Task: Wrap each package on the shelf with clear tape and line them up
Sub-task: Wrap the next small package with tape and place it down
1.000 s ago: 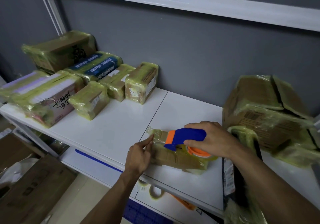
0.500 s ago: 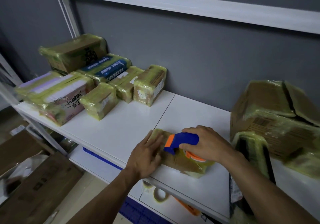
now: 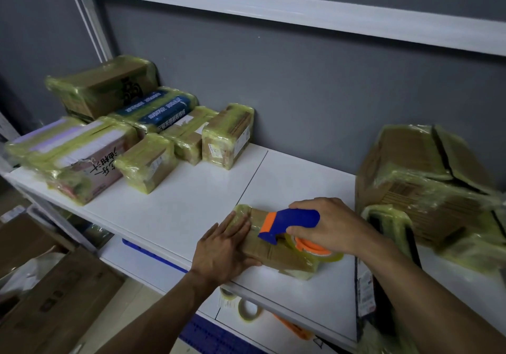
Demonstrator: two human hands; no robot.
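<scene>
A small flat brown package point(image 3: 284, 258), partly covered in clear tape, lies near the front edge of the white shelf point(image 3: 178, 211). My left hand point(image 3: 223, 247) lies flat on the package's left end, fingers spread. My right hand point(image 3: 325, 225) grips the blue and orange tape dispenser point(image 3: 287, 225), whose tape roll point(image 3: 315, 248) rests on the package's right part. Several wrapped packages point(image 3: 147, 162) stand in rows at the shelf's left back.
A large wrapped carton point(image 3: 427, 184) and a dark wrapped package point(image 3: 388, 233) sit at the right, close to my right forearm. A lower shelf point(image 3: 164, 271) holds loose tape rolls point(image 3: 247, 310). Cardboard boxes point(image 3: 54, 299) lie on the floor at the left.
My left hand went from fingertips at the package's left edge to lying flat on its top. The dispenser stayed on the package. The camera view shifted left.
</scene>
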